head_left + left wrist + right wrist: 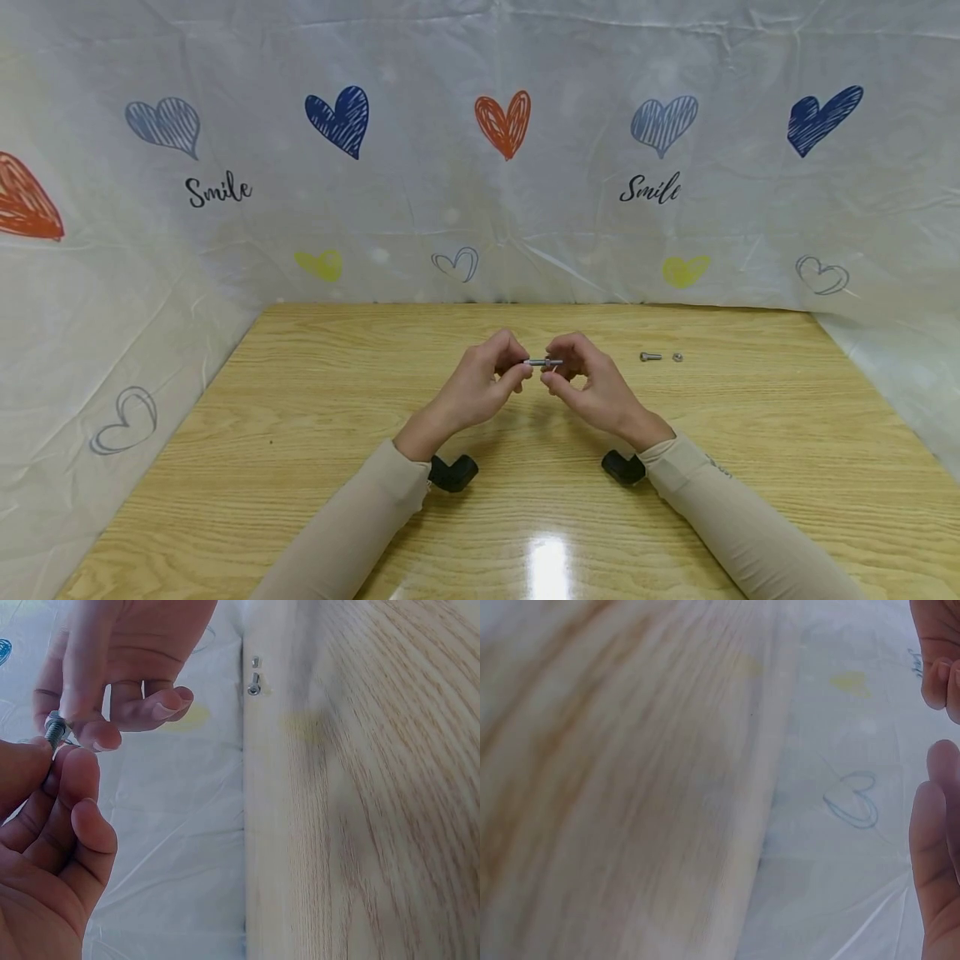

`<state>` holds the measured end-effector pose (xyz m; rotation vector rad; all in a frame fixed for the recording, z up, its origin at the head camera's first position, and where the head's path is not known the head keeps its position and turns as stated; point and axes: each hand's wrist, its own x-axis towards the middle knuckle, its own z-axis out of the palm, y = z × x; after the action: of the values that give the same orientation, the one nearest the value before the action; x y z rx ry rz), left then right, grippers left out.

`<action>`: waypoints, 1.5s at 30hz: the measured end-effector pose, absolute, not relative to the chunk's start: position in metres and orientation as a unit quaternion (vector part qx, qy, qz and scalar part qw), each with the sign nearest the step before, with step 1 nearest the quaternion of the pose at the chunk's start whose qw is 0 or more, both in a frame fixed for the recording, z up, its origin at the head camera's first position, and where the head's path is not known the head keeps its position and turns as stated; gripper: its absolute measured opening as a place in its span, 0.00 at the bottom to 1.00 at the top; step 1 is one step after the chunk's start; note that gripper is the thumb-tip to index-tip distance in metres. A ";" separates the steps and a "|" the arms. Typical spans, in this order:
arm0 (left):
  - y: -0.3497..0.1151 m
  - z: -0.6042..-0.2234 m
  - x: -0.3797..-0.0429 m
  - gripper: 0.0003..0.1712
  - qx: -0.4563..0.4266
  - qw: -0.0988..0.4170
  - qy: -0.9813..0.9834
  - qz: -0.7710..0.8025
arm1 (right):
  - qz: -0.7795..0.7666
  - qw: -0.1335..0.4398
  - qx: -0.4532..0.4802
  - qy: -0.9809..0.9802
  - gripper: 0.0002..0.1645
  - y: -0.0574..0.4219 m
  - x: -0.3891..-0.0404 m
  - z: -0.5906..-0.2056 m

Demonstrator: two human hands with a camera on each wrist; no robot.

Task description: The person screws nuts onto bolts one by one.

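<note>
My left hand (472, 385) pinches one end of a metal bolt (536, 362) between thumb and fingers, holding it level above the table. A hex nut (548, 362) sits on the bolt's shank, and the threaded tip points right. Around that tip is my right hand (596, 385), thumb below and forefinger above, with a gap between them. In the left wrist view the bolt's thread (54, 733) shows between the hands, and a right finger lies against or close beside the nut (54, 717). The right wrist view shows only parts of both hands; the bolt is out of sight.
A second bolt (650, 357) lies on the wooden table (337, 400) to the right of my hands, with a loose nut (678, 357) beside it. A white cloth (420, 200) printed with hearts hangs along the table's back and sides.
</note>
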<state>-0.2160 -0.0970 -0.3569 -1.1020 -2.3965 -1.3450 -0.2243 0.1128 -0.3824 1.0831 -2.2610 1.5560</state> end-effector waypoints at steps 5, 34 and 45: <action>-0.096 -0.358 -0.216 0.06 -0.369 0.088 -0.805 -0.456 | 0.531 0.088 0.370 -0.758 0.10 0.108 -0.210 -0.362; -0.096 -0.357 -0.215 0.04 -0.367 0.088 -0.803 -0.461 | 0.525 0.105 0.381 -0.754 0.14 0.108 -0.207 -0.358; -0.095 -0.356 -0.215 0.03 -0.368 0.095 -0.804 -0.457 | 0.518 0.099 0.361 -0.769 0.05 0.108 -0.206 -0.357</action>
<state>-0.2146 -0.0951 -0.3562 -1.0898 -2.3831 -1.3561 -0.2061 0.1083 -0.3572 1.0668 -2.2754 1.5317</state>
